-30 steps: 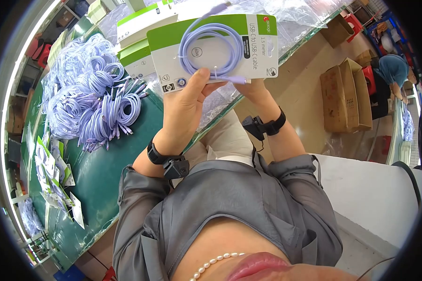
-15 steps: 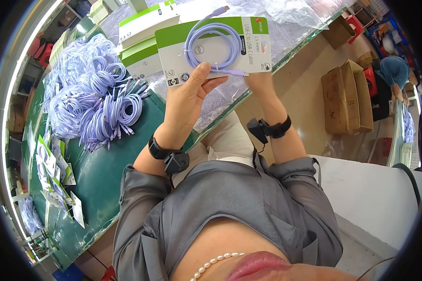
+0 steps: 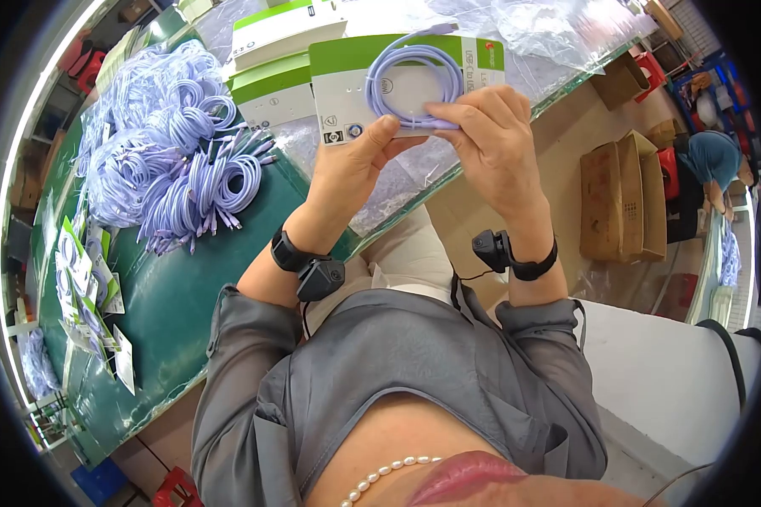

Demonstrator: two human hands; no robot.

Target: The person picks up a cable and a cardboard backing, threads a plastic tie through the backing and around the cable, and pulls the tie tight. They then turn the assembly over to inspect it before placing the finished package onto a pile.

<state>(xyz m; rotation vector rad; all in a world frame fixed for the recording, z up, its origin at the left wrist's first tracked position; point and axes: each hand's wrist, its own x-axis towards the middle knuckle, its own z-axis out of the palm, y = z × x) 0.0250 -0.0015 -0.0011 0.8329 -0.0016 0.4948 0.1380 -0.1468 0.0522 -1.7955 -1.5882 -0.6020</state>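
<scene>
A coiled lilac USB-C cable (image 3: 379,76) lies against the front of a white and green packaging card (image 3: 338,93). My left hand (image 3: 357,160) grips the card by its lower edge, thumb in front and the other fingers behind. At the lower right of the coil, my right hand (image 3: 500,152) pinches the cable near its lower connector end, which the fingers partly hide. The other connector sticks out past the top of the coil. Behind the card rests a stack of similar green and white cards (image 3: 271,97).
A big pile of coiled lilac cables (image 3: 165,144) covers the left of the green table (image 3: 186,313). Nearer the left edge lie several carded cables (image 3: 84,291). Cardboard boxes (image 3: 621,198) stand on the floor at right, near another person (image 3: 712,160). Clear plastic (image 3: 533,34) lies at the back.
My right hand has come up from behind the card's right edge to its front and taken hold of the cable's lower end. The card has shifted slightly right.
</scene>
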